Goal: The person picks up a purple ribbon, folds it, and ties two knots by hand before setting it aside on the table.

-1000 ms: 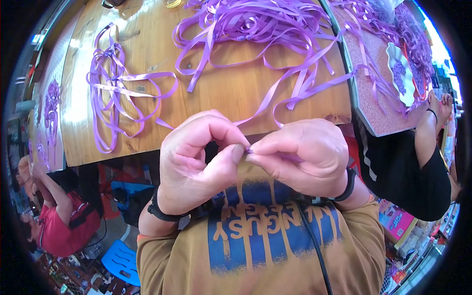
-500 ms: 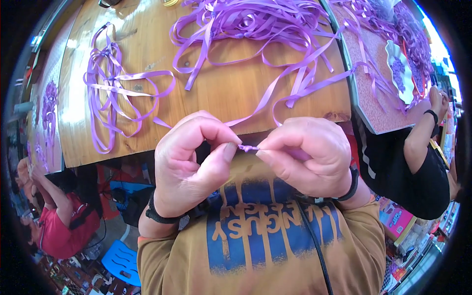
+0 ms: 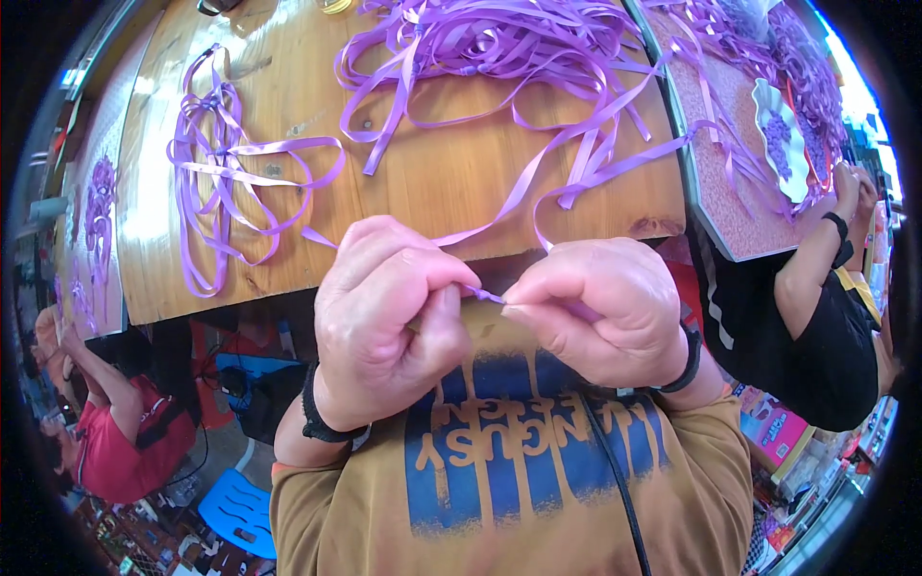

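Note:
A narrow purple ribbon (image 3: 488,296) is stretched between my two hands at the table's near edge, with a small twist or knot in the short stretch that shows. My left hand (image 3: 389,322) pinches one side of it between thumb and curled forefinger. Thumb and forefinger of my right hand (image 3: 600,312) pinch the other side. Lengths of the ribbon run from both hands up over the wooden table (image 3: 461,187) toward a large tangled pile of purple ribbon (image 3: 509,43) at the far side. The parts inside my fingers are hidden.
A looped bundle of purple ribbon (image 3: 221,158) lies at the table's left. On the pink side table (image 3: 715,206) at right are a white scalloped dish (image 3: 795,178) with small purple pieces and more ribbon. Co-workers sit left and right; a blue chair (image 3: 238,514) stands lower left.
My left hand has rolled inward, its fingers more curled, and shifted slightly right. The ribbon between the hands now slants and looks more twisted. My right hand has barely moved.

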The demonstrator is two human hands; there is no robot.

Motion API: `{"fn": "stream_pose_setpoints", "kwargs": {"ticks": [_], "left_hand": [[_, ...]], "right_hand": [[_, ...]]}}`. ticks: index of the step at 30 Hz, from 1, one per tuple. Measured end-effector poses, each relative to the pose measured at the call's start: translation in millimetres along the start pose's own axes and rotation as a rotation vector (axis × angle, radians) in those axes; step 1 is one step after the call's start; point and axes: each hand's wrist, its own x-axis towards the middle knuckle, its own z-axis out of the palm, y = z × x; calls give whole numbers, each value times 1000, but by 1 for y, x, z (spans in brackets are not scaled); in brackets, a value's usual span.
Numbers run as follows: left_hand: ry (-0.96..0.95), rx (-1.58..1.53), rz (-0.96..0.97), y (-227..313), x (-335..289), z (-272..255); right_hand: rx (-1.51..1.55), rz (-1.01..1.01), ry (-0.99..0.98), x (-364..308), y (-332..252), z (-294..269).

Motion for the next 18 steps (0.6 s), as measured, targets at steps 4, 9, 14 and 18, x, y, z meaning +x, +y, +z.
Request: {"fn": "stream_pose_setpoints", "kwargs": {"ticks": [4,9,14,18], "left_hand": [[-41,-11,-6,-1,-4,0],[-18,58,27,10,3,1],[-109,170,173,6,4,4],[-176,35,119,3,4,-5]], "right_hand": [[-22,12,-25,-4,-1,-4],[-35,28,-25,-4,-1,-4],[-23,5,-48,-4,-1,-3],[1,24,-72,-6,-5,-8]]}}
